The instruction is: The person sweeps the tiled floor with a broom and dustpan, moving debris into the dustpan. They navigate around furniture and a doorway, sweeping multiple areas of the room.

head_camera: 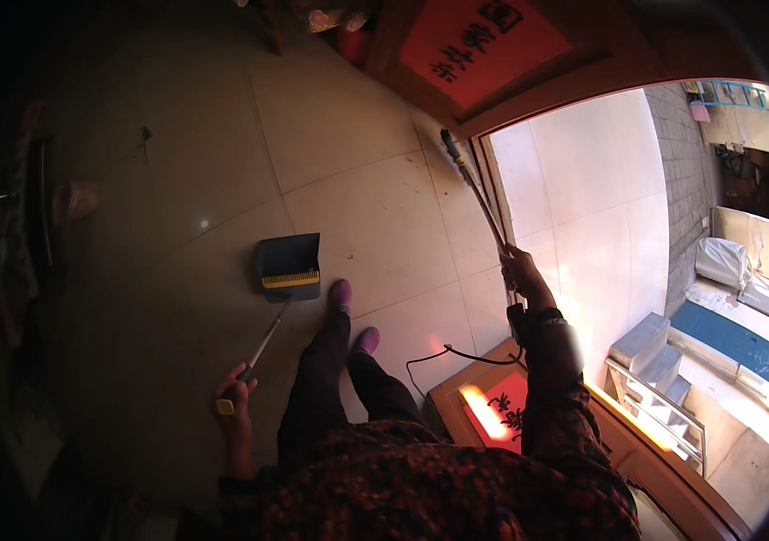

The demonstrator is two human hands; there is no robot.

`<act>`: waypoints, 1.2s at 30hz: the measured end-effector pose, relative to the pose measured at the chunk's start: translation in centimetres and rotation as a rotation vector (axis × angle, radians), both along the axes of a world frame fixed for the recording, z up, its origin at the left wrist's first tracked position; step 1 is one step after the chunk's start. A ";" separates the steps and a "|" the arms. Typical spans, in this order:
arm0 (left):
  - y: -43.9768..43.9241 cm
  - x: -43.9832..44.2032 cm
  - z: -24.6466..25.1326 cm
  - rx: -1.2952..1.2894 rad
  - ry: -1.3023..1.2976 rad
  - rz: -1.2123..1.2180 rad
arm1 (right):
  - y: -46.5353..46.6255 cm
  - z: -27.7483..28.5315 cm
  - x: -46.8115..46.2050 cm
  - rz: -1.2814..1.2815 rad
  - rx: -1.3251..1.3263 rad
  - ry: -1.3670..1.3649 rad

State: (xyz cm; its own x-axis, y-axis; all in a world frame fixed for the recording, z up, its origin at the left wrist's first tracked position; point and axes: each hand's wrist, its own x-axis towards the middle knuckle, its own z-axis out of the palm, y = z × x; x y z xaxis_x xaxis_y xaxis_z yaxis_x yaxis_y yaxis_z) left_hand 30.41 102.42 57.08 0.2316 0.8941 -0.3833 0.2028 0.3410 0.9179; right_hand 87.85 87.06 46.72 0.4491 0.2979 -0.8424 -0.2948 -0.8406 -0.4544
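My left hand [237, 387] grips the handle of a long-handled dustpan [289, 253]. The pan is dark grey with a yellow comb strip, and rests on or just above the tiled floor [377, 250] left of my feet. In my right hand [525, 270] is the stick of a broom [486, 196], held out along the door threshold [492, 176]. Its dark and yellow head [452, 145] reaches the corner by the far door panel. Small bits of debris [413, 160] lie on the tiles near the broom head.
Wooden door panels [601, 67] bearing red paper with writing stand on both sides of the doorway. A black cable [425, 356] runs near my right arm. Outside are concrete steps [648, 348] with a metal railing [668, 406]. A pinkish container [75, 201] stands in the dim left area.
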 end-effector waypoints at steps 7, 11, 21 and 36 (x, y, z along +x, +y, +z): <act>-0.4 0.4 0.3 -0.019 0.065 0.017 | 4.8 -6.7 -3.6 0.122 0.051 0.004; -0.7 0.4 0.2 -0.022 0.047 0.035 | 1.4 -2.6 -4.1 0.218 -0.035 0.004; -0.8 0.7 0.0 -0.054 0.147 -0.032 | -0.2 -3.8 4.6 0.188 -0.124 -0.191; -1.7 1.2 -0.9 -0.034 0.129 -0.002 | -27.9 -3.1 -3.0 -0.297 -0.326 0.051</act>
State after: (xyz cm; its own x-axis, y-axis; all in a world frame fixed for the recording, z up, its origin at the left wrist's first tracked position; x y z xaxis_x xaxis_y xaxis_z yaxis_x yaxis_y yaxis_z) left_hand 31.60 100.71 56.17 0.1801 0.8799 -0.4398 0.3191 0.3706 0.8722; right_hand 84.86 59.17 43.63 0.4302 -0.1228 -0.8944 -0.5601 -0.8133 -0.1577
